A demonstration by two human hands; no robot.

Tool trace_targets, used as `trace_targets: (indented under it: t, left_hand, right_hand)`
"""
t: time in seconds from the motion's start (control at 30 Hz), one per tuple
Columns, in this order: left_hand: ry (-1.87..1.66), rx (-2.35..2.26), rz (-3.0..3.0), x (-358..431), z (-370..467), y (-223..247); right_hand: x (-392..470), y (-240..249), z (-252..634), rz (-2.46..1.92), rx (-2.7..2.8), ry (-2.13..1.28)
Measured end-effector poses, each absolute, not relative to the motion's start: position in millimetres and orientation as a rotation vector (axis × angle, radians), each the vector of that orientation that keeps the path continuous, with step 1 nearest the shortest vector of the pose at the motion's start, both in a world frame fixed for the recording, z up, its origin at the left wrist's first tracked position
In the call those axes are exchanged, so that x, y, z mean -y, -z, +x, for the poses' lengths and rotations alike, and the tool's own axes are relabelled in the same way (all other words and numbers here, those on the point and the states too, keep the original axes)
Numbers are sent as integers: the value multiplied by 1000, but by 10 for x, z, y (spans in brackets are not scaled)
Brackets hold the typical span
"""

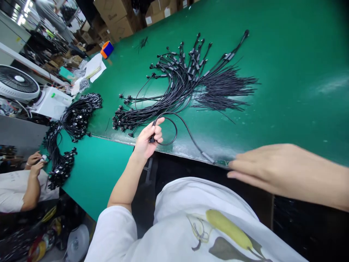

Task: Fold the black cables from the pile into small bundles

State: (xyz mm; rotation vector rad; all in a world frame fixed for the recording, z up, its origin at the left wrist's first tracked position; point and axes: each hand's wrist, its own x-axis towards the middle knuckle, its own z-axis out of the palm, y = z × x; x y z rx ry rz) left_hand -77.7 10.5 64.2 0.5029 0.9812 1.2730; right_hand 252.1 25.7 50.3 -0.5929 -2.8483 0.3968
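Well, my left hand (149, 139) is clamped on a cable (207, 157); my right hand (268, 167) blurs near its end, grip unclear; print on a box (112, 14) is unreadable

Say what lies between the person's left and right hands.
In the head view, a black cable with a grey sleeve runs from the left hand towards the blurred right hand, over the green table.

Bright overall; lit tubes (20, 19) far up-left of the left-hand fingers (157, 133). Glare on the tabletop (283, 91) just right of them. Right-hand fingers (247, 167) motion-blurred. Wide-angle stretch toward edges; far corner above right-hand fingers dark.
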Motion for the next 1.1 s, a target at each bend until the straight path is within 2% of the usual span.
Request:
trace_targets:
  t: [0.1, 0.37, 0.47, 0.57, 0.77, 0.9, 1.1]
  left_hand:
    - [-1191, -978, 649, -108, -604, -560]
    - [-951, -944, 1068, 87, -322, -516]
    - [-824, -782, 1063, 156, -331, -535]
    - [-894, -637, 896, 169, -298, -512]
    - [-913, -818, 797, 172, -183, -235]
    - [-985, -924, 827, 230, -168, -161]
    - [-1168, -975, 646, 260, -210, -334]
  right_hand:
    - [-154, -745, 2153, -293, 2871, -587]
    - [-443, -855, 1836, -335, 2458, -1275]
    - [-558, -728, 1825, -666, 2151, -1332]
    - [-531, -459, 1725, -853, 1674, -1379]
    - [-214, -115, 1531, -858, 1023, -1981]
    - [-227, -166, 1546, -784, 772, -2085]
    - [-84, -97, 1444, -609, 931, -1986]
